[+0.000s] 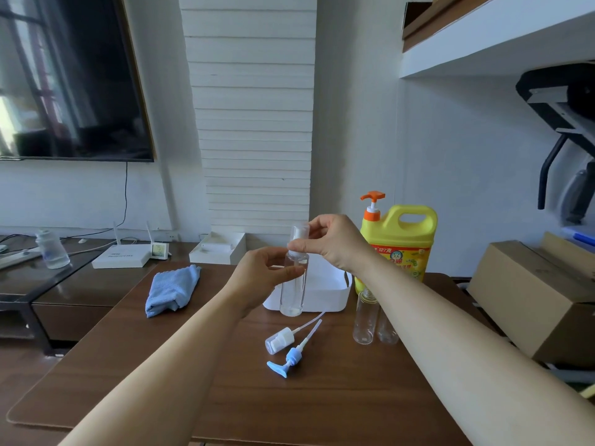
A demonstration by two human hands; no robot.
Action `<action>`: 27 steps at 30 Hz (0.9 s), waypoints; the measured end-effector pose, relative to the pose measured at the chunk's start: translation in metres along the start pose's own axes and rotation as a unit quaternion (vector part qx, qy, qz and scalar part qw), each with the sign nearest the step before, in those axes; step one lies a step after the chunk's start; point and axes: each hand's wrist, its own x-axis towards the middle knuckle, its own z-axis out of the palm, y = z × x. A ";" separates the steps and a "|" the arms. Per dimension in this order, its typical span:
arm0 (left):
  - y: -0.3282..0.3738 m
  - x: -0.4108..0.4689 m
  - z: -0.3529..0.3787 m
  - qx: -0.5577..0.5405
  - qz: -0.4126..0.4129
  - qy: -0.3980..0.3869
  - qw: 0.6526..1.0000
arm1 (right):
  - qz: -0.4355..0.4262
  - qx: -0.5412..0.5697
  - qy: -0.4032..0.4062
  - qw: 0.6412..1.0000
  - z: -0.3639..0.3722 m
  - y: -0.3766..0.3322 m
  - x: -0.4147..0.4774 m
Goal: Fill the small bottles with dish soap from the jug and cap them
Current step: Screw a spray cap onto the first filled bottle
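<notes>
- Closest to the camera, at 6 o'clock from the held bottle: blue pump head (286, 360) lying flat on the wooden table (225, 400)
- clear spray cap (279, 341) lies just beside it at 11 o'clock, both dip tubes running up toward the tray
- two empty bottles (363, 317), uncapped and upright at 4 o'clock from the held bottle, side by side; right forearm partly covers the outer one
- left hand (260, 278) grips the clear bottle (293, 291) around its upper body, thumb and fingers curled on it
- bottle upright, mid-table, in front of the tray; cannot tell if its base touches the table
- right hand (335, 243) pinches the white cap (298, 233) on the bottle top, reaching in from 3 o'clock
- white tray (325, 284) just behind the bottle at 12 o'clock
- blue cloth (172, 289) folded on the table at 9 o'clock
- yellow jug (399, 243) with orange pump (372, 204) upright at 2 o'clock, behind the tray
- cardboard box (531, 294) at 3 o'clock, off the table
- white router (120, 256) at 10 o'clock, TV (70, 75) on the wall above
</notes>
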 end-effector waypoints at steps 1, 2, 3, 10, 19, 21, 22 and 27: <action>-0.001 -0.001 0.000 -0.001 0.000 -0.001 1.000 | 0.002 -0.008 0.001 1.000 0.002 0.001 0.000; -0.001 -0.001 0.001 -0.001 -0.002 -0.001 1.000 | 0.007 -0.011 -0.006 1.000 0.002 0.000 0.000; -0.001 -0.001 0.000 -0.001 -0.004 0.000 1.000 | 0.014 -0.006 -0.019 1.000 0.001 0.000 0.000; -0.001 0.000 -0.002 0.009 -0.006 0.006 1.000 | 0.016 0.019 -0.015 1.000 0.003 0.004 0.000; -0.002 0.001 -0.002 0.000 -0.007 -0.001 1.000 | 0.029 0.081 -0.041 0.995 0.003 0.002 0.002; -0.003 0.001 -0.002 0.003 -0.006 0.004 1.000 | 0.021 0.064 -0.016 0.998 0.004 0.003 0.003; -0.005 0.002 -0.001 0.009 -0.005 0.008 1.000 | 0.016 0.039 0.002 0.999 0.007 0.004 0.003; -0.012 0.000 0.002 0.034 -0.005 0.030 0.999 | 0.009 -0.059 0.046 0.997 0.019 0.013 0.003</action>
